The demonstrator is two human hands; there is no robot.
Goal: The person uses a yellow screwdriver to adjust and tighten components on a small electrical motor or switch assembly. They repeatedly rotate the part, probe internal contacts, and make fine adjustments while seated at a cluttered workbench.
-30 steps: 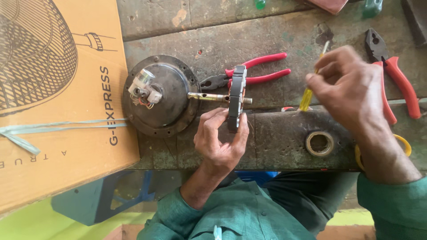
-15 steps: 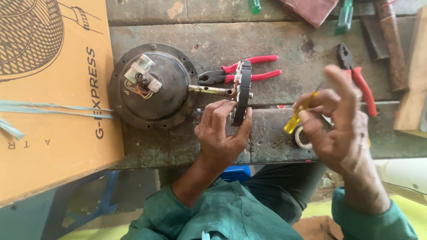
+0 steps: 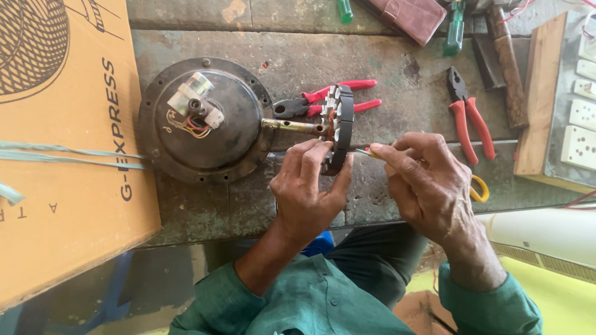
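Grip check: your left hand (image 3: 307, 186) pinches ribbed black stator disc (image 3: 341, 127) on brass shaft above worn desk (image 3: 385, 56); your right hand (image 3: 428, 183) clamps yellow-handled screwdriver (image 3: 372, 153), tip touching disc rim. Round metal motor housing (image 3: 202, 121) alongside.

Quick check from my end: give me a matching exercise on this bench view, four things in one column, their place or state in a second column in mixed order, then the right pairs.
Things:
1. left hand
2. right hand
3. round motor housing
4. red-handled pliers

Places or states:
A. lying free on the bench right of both hands
B. holding a thin tool against the stator ring
C. flat on the bench beside the cardboard box
D. gripping the stator ring on the shaft

Pairs: 1-D, 2-B, 3-C, 4-A
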